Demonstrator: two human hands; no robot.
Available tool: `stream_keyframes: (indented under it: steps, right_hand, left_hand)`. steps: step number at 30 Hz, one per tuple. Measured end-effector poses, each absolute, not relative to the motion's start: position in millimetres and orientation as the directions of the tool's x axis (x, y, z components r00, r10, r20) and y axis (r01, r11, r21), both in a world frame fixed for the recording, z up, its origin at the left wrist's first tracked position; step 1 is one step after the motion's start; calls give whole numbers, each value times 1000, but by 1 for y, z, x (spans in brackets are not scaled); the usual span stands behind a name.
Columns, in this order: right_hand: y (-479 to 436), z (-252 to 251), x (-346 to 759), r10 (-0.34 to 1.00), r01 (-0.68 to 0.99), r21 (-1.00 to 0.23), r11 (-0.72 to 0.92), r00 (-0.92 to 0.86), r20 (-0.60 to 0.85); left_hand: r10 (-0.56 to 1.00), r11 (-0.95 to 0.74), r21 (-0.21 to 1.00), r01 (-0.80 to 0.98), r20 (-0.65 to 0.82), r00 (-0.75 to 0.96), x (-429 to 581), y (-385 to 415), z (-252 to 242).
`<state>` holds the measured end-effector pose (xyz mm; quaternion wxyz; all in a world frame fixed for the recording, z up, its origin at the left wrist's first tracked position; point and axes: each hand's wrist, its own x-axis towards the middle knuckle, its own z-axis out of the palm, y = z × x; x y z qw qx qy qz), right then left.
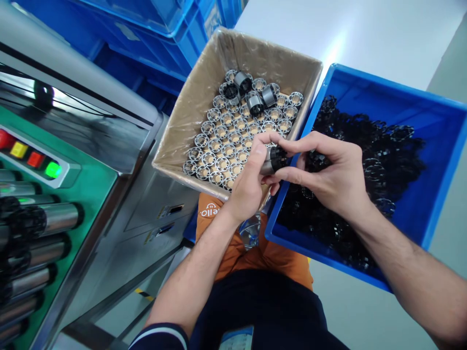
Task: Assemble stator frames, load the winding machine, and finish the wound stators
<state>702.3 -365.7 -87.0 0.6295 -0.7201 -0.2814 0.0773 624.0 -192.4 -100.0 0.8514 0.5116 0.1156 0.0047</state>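
Note:
A metal motor stator core (267, 166) is held in my left hand (250, 175), whose fingers wrap round its silver side. On its right end sits a black plastic end cap (279, 158). My right hand (324, 167) pinches that cap between thumb and fingers. Both hands hover over the near right edge of a plastic-lined cardboard box (182, 177). Inside the box stand rows of silver stator cores (228, 133), with several black-capped cores (255, 103) lying on top at the back. Many loose black caps (365, 165) fill a blue bin (434, 160) at the right.
At the left, a machine with a green top (98, 194) carries several finished-looking metal cylinders (58, 218) and a strip of lit buttons (34, 158). Blue crates (146, 43) are stacked behind the box. A white table (386, 39) stands at the back right.

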Motion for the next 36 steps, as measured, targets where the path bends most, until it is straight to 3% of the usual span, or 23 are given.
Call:
stream_keyframes:
  steps: [5, 9, 12, 17, 22, 25, 29, 36]
  right_hand:
    - [-369, -86, 706, 548, 378, -923, -71, 788, 280]
    - [-377, -76, 713, 550, 261, -960, -98, 818, 167]
    - [-381, -69, 713, 564, 122, -993, 7, 819, 104]
    - [-379, -65, 706, 661, 41, -996, 83, 746, 86]
    - [-379, -61, 710, 536, 231, -972, -49, 827, 170]
    - [-378, -60, 712, 504, 228, -973, -26, 844, 184]
    - [-377, -64, 710, 519, 157, -988, -4, 845, 132]
    - [-373, -75, 704, 521, 369, -926, -84, 808, 275]
  left_hand:
    - [107, 456, 882, 120, -188, 976, 625, -192, -98]
    - [224, 413, 910, 42, -146, 964, 630, -193, -95]
    - [355, 451, 893, -7, -172, 919, 635, -194, -91]
    - [340, 463, 885, 39, -218, 915, 637, -195, -91]
    - [213, 485, 871, 84, -211, 954, 634, -194, -96]
    - [193, 461, 883, 87, -195, 962, 632, -194, -96]
    - [177, 454, 883, 118, -219, 960, 628, -193, -98]
    - [129, 462, 885, 60, -134, 983, 622, -193, -105]
